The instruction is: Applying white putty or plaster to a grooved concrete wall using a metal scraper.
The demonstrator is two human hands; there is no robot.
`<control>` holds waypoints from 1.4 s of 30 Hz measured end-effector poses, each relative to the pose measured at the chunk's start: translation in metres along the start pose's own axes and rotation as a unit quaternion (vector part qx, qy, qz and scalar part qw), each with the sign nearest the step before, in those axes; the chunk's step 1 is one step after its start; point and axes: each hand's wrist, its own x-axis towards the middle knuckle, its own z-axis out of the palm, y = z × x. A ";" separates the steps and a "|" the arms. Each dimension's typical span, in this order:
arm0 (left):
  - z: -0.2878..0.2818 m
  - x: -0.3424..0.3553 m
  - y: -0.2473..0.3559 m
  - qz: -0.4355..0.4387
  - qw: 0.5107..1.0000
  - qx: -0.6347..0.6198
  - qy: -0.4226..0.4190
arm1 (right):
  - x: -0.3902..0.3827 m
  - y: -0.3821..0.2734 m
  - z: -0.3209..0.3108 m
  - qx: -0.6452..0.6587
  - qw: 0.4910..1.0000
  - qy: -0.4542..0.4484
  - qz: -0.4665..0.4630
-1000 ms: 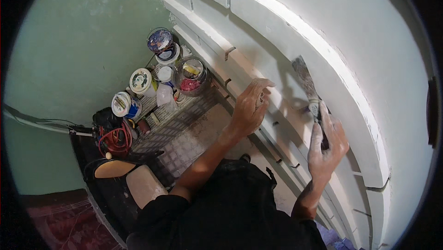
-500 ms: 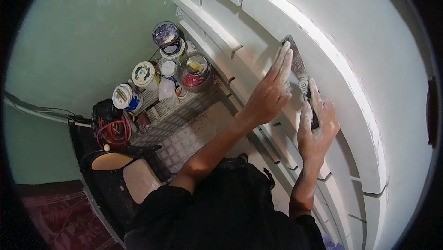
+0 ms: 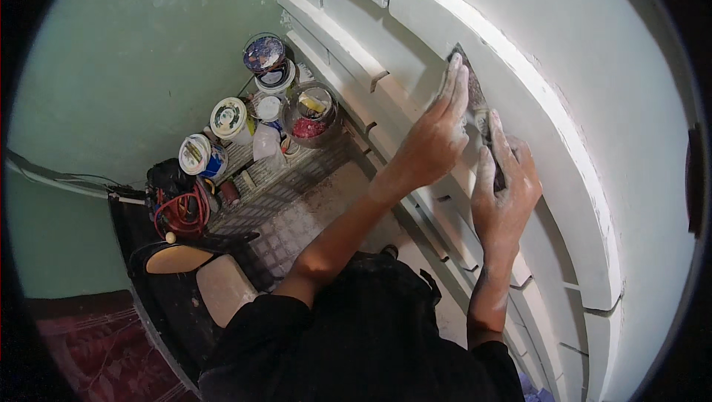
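My right hand (image 3: 508, 194) is wrapped round the handle of a putty knife (image 3: 473, 89), its fingers dusted white. The knife's dark triangular blade lies against a white curved wall moulding (image 3: 545, 139), tip pointing up and away. My left hand (image 3: 429, 146) is beside the blade, its fingers stretched out close together. The fingertips rest on the blade near its tip, and no object shows in the palm. Part of the knife's handle is hidden behind my right hand's fingers.
Left of my arms, paint buckets (image 3: 231, 120), a clear round tub (image 3: 311, 129) and tools stand on a stained platform (image 3: 297, 172). A chair (image 3: 225, 291) and a bag with red cable (image 3: 182, 209) sit further left. Lower white ledges (image 3: 408, 109) run under my hands.
Both hands and the putty knife have shifted slightly up and to the left along the moulding. My left fingertips stay on the blade, and my right hand keeps its grip.
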 end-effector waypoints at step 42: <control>-0.006 -0.004 -0.016 -0.015 1.000 0.007 -0.015 | -0.002 -0.001 0.019 0.044 0.999 0.000 0.015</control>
